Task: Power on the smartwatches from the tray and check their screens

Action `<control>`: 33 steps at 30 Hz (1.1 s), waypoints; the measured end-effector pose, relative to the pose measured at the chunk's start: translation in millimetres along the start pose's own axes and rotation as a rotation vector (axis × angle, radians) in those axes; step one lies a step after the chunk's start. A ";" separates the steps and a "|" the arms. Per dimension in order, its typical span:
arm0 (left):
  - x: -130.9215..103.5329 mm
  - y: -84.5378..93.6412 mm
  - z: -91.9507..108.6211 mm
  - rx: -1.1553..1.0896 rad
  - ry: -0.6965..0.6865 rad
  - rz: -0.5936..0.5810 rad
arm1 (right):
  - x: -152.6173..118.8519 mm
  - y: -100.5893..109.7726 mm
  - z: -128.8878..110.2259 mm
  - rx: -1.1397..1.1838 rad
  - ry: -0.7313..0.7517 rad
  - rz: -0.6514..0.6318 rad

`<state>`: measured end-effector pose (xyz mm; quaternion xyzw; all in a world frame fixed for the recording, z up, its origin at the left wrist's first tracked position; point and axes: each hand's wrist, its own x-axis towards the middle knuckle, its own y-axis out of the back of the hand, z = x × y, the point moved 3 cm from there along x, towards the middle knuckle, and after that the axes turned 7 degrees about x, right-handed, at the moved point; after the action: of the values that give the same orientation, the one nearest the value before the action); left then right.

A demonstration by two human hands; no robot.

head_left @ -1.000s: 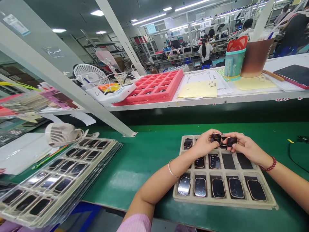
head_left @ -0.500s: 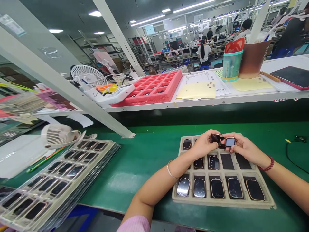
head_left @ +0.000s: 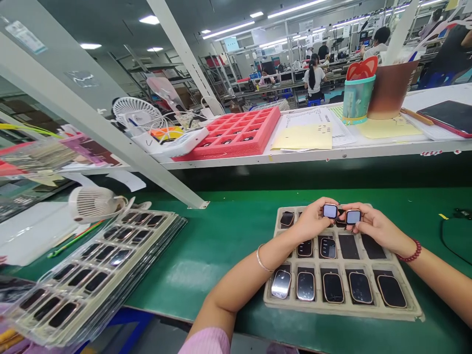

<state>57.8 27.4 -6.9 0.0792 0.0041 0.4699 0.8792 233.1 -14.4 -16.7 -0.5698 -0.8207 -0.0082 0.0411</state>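
Observation:
My left hand (head_left: 317,216) grips a smartwatch case (head_left: 330,211) whose screen glows pale white. Close beside it, my right hand (head_left: 370,223) holds a second smartwatch case (head_left: 353,217), also with a pale lit screen. Both are held above the far rows of a beige compartment tray (head_left: 342,310). Watch cases fill the tray's near row, all with dark screens. In the middle row, one watch case (head_left: 328,247) shows lines of white text, and two compartments to its right hold only dark lining. My hands hide part of the far row.
At the left stands a stack of trays (head_left: 173,231) with more watch cases, beside a white fan (head_left: 92,203). A shelf (head_left: 250,161) over the bench carries a red foam tray (head_left: 254,142), papers, cups and a phone (head_left: 448,117). A slanted post (head_left: 147,167) rises left of centre.
The screen of the watch case in my left hand has gone from dark to lit white. Both hands stay nearly in place. The view has shifted slightly.

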 end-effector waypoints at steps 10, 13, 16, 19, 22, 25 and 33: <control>0.4 0.1 -1.1 0.003 0.023 -0.019 | 0.7 -0.4 0.5 -0.006 0.033 -0.011; 0.2 1.0 -1.6 0.033 0.022 -0.009 | 0.4 -0.3 0.1 -0.001 0.021 -0.011; 0.0 1.4 -1.5 0.047 0.022 -0.006 | -0.1 -0.6 -1.3 -0.024 0.008 0.009; -0.5 1.1 -0.2 0.037 0.032 -0.003 | -0.4 -0.9 -2.5 -0.048 0.008 0.017; -1.1 0.7 1.4 0.032 0.033 0.004 | -0.2 -0.7 -2.0 -0.038 0.010 0.003; -1.0 0.7 0.8 0.017 0.019 -0.006 | 0.1 -0.3 -1.4 -0.037 0.012 0.004; -0.2 1.1 -1.7 0.006 0.002 -0.001 | -0.1 -0.3 -1.2 -0.035 0.003 0.000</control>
<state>56.7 28.0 -8.4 0.0815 0.0065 0.4695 0.8792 232.9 -14.7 -15.5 -0.5706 -0.8203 -0.0234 0.0324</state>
